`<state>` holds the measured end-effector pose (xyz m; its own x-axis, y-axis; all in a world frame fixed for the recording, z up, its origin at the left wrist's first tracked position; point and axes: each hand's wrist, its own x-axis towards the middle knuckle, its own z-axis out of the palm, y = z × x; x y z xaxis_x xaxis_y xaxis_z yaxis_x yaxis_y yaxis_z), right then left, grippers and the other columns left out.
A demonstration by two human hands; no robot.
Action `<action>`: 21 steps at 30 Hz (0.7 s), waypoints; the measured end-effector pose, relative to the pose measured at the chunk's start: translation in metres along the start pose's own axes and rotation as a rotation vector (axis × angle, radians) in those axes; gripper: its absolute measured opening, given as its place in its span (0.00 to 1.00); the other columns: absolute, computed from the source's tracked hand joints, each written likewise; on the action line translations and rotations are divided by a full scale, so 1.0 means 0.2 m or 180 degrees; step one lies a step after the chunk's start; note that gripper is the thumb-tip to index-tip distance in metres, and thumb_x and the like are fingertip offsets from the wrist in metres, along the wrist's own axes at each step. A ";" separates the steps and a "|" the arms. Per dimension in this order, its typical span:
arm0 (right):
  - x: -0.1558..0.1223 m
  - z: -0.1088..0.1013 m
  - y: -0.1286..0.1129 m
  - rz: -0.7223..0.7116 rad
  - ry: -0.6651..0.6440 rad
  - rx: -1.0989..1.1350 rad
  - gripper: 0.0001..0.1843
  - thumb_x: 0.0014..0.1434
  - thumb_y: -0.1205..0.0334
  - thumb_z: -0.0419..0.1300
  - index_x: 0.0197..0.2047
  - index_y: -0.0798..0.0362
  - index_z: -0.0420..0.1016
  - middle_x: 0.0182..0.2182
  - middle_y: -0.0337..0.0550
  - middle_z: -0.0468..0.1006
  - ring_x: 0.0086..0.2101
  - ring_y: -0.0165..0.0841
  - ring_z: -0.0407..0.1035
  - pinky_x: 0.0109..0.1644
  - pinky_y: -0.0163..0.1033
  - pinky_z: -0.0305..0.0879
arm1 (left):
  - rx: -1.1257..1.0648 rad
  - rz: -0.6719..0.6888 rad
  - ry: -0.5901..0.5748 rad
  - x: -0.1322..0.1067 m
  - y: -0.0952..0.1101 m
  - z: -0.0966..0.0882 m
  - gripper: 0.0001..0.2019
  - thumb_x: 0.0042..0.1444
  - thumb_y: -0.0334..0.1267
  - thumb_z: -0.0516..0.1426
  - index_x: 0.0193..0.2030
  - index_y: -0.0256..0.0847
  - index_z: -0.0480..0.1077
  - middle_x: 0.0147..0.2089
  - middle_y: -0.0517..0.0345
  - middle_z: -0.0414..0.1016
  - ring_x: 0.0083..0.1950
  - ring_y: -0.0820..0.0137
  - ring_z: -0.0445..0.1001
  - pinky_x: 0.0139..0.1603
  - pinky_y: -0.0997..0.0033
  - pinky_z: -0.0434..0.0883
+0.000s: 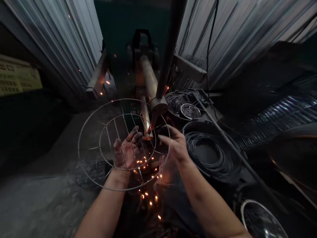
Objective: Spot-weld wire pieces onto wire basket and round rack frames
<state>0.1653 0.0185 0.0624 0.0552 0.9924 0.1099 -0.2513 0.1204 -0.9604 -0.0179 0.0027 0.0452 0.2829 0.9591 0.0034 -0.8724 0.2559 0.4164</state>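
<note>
A round wire rack [101, 147], made of two rings joined by thin cross wires, is tilted at the tip of a copper electrode [146, 124]. My left hand [127, 150] is under it, palm up, fingers curled among the cross wires. From the right side my right hand [174, 143] has its fingers bent at the rack's edge, close to the electrode; its fingertips are partly hard to make out. Above the lower electrode, the upper electrode arm [151, 79] of a welding machine reaches toward me. Orange sparks [143, 162] fall below the contact point.
A coil of wire [206, 152] lies in a dark tub at right, behind it a pile of wire pieces [178, 104]. A long metal bar [230, 142] slants past the tub. Yellow crate [19, 76] at far left; a shiny round piece [262, 219] at lower right.
</note>
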 end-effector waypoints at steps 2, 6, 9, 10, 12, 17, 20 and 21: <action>-0.10 -0.06 -0.01 0.0123 -0.0376 -0.0201 0.16 0.38 0.65 0.72 0.35 0.51 0.80 0.30 0.39 0.80 0.31 0.33 0.72 0.35 0.37 0.69 | 0.0120 -0.0148 -0.0057 0.00 0.02 0.01 0.37 0.38 0.49 0.68 0.56 0.36 0.69 0.44 0.52 0.78 0.42 0.66 0.76 0.45 0.68 0.74; -0.20 -0.08 0.00 0.0256 0.0012 -0.0065 0.09 0.41 0.63 0.72 0.28 0.52 0.80 0.24 0.39 0.78 0.22 0.30 0.68 0.27 0.36 0.65 | 0.0361 0.0005 -0.0159 -0.05 0.00 0.06 0.37 0.34 0.39 0.71 0.56 0.40 0.70 0.44 0.54 0.75 0.43 0.66 0.75 0.46 0.70 0.74; -0.15 -0.03 0.01 0.0117 0.0735 0.0181 0.10 0.41 0.61 0.72 0.28 0.53 0.78 0.16 0.33 0.71 0.16 0.25 0.61 0.21 0.32 0.58 | 0.0419 0.0245 -0.0061 -0.10 -0.06 0.09 0.37 0.34 0.35 0.70 0.56 0.43 0.70 0.46 0.57 0.74 0.49 0.65 0.73 0.49 0.72 0.72; -0.12 -0.01 0.01 0.0056 0.0863 0.0179 0.11 0.40 0.60 0.72 0.28 0.53 0.78 0.15 0.32 0.69 0.16 0.25 0.60 0.20 0.32 0.57 | 0.0416 0.0321 0.0008 -0.11 -0.07 0.09 0.36 0.34 0.34 0.70 0.56 0.44 0.70 0.47 0.57 0.74 0.51 0.65 0.73 0.50 0.72 0.72; -0.05 0.02 0.01 -0.0004 0.0930 0.0103 0.13 0.39 0.57 0.73 0.29 0.53 0.78 0.16 0.32 0.69 0.16 0.24 0.59 0.19 0.32 0.56 | 0.0407 0.0507 0.0150 -0.13 -0.10 0.09 0.34 0.36 0.35 0.70 0.55 0.45 0.71 0.49 0.57 0.74 0.54 0.63 0.71 0.54 0.70 0.70; 0.10 0.07 0.02 -0.0146 0.0594 -0.0062 0.13 0.41 0.55 0.71 0.29 0.53 0.79 0.21 0.35 0.73 0.20 0.26 0.63 0.23 0.33 0.60 | 0.0544 0.0982 0.0436 -0.15 -0.14 0.10 0.31 0.38 0.31 0.69 0.53 0.46 0.72 0.51 0.55 0.74 0.56 0.62 0.70 0.57 0.67 0.68; 0.17 0.09 0.05 -0.0226 0.0332 -0.0035 0.12 0.42 0.55 0.70 0.28 0.53 0.79 0.23 0.36 0.74 0.25 0.29 0.67 0.30 0.36 0.65 | 0.0615 0.1126 0.0609 -0.15 -0.15 0.14 0.31 0.36 0.27 0.69 0.51 0.46 0.73 0.51 0.54 0.75 0.56 0.62 0.72 0.56 0.67 0.69; 0.20 0.09 0.06 -0.0240 0.0282 -0.0045 0.13 0.41 0.54 0.71 0.28 0.53 0.79 0.23 0.36 0.75 0.25 0.30 0.67 0.32 0.36 0.66 | 0.0604 0.1155 0.0648 -0.15 -0.16 0.15 0.31 0.35 0.27 0.69 0.50 0.46 0.73 0.50 0.54 0.75 0.55 0.62 0.72 0.56 0.67 0.69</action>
<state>0.1472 0.0594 0.0604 0.1588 0.9744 0.1594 -0.2297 0.1935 -0.9538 0.0127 -0.0378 0.0591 -0.1281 0.9917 0.0090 -0.8069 -0.1094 0.5805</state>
